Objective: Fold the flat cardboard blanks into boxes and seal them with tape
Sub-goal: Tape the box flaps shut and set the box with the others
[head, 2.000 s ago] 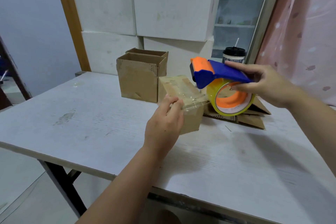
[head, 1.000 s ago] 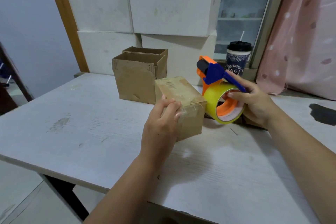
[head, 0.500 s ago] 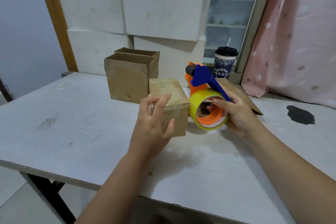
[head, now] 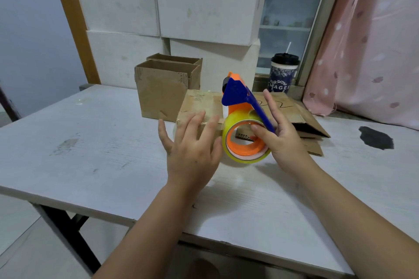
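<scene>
Head view: tape dispenser (head: 239,107) slants up-left against straight-fingered right hand (head: 283,142); left hand (head: 192,154) splayed.

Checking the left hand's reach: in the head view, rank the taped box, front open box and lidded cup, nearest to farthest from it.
1. taped box, at the left hand.
2. front open box, behind-left.
3. lidded cup, far right at the window.

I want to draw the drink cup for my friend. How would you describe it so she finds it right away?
Look beyond the far edge of the white table, just left of the pink spotted curtain. There stands a dark blue patterned drink cup with a black lid and a white straw. It is tall and round, while its neighbours are flat brown cardboard blanks.
</scene>
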`<act>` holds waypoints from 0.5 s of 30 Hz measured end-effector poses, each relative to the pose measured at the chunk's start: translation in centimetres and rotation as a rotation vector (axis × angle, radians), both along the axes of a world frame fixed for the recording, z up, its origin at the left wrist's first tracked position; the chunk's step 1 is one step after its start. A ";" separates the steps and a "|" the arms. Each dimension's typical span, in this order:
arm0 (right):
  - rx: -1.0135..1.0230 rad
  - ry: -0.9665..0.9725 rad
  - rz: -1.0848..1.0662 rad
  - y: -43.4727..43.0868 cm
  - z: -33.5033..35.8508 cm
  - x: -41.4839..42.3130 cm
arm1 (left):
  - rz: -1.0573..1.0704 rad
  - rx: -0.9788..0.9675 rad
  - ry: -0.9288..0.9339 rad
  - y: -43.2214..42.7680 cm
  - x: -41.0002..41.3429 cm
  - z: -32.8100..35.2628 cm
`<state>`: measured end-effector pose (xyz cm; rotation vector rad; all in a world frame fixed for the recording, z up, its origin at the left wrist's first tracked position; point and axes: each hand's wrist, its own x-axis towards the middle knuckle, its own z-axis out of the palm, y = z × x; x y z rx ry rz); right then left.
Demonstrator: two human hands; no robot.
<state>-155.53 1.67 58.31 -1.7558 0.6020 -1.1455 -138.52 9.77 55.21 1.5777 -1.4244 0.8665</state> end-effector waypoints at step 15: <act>-0.313 0.339 -0.123 0.0 1.9 0.1 | 0.044 -0.068 -0.088 -0.9 0.4 0.1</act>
